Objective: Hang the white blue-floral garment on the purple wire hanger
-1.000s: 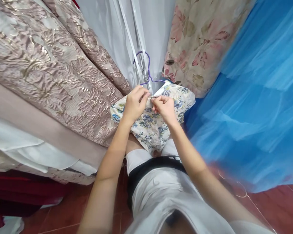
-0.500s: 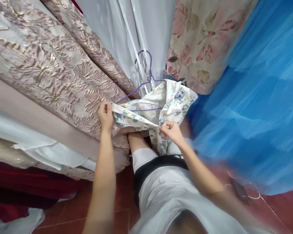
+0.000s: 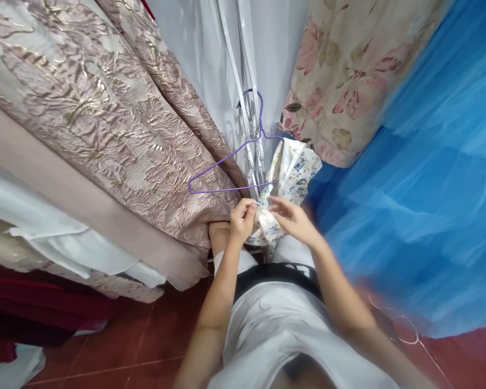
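Note:
A white garment (image 3: 297,175) with a blue flower print hangs from the right arm of a purple hanger (image 3: 222,161); the hanger's left arm is bare. My left hand (image 3: 241,219) pinches an edge of the cloth below the hanger's bottom bar, thumb against fingers. Just to its right is my right hand (image 3: 295,220), its thumb and fingers apart beside the bunched fabric. Whether its fingertips touch the cloth is hard to make out. The garment's lower part droops in front of my legs.
The hanger hooks onto a white metal rack (image 3: 243,59). Pink-gold brocade cloth (image 3: 146,129) hangs at left, a pink-flowered cloth (image 3: 348,81) at upper right and blue tulle (image 3: 429,178) at right. A pale cable (image 3: 409,341) lies on the red tiled floor (image 3: 117,346).
The garment's left side has come off the hanger's left arm. My left hand has moved right, close to my right hand, and the right hand's fingers have spread apart.

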Tool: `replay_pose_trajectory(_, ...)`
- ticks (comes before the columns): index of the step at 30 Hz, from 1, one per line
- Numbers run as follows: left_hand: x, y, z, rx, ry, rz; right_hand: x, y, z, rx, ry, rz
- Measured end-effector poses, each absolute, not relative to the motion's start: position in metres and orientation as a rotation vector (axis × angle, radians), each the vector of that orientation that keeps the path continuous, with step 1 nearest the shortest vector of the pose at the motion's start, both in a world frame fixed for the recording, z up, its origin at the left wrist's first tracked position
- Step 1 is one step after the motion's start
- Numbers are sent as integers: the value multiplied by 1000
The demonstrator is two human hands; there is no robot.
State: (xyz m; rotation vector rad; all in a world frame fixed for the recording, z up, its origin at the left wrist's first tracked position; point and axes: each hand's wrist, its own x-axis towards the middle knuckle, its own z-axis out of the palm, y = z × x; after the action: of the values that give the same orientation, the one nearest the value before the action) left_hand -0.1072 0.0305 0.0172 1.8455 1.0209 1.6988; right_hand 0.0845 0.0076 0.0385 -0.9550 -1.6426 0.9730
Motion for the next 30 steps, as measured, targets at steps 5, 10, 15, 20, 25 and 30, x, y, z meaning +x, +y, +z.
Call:
replay_pose_trajectory(5, -80, 19, 48, 1879, 878, 1673, 97, 29, 55, -949, -1573, 800)
replay_pose_trajectory(10, -79, 2, 47, 1514, 709, 1808, 121, 52, 40, -1141, -1533, 704)
replay_pose_trajectory(15, -95, -12, 41, 1486, 724, 1653, 133, 78, 20, -1255, -1427, 521)
replay_pose_trajectory(20, -95, -10, 44, 1541, 671, 1472, 149, 105, 35, -1454, -1442, 233)
replay_pose_trajectory(25, -78, -4, 35, 1413, 711, 1465, 157, 124, 43, -1450, -1214, 286)
replay_pose_trajectory(30, -69, -2, 26, 1384, 673, 1448, 162, 116, 20, -1478, -1069, 438)
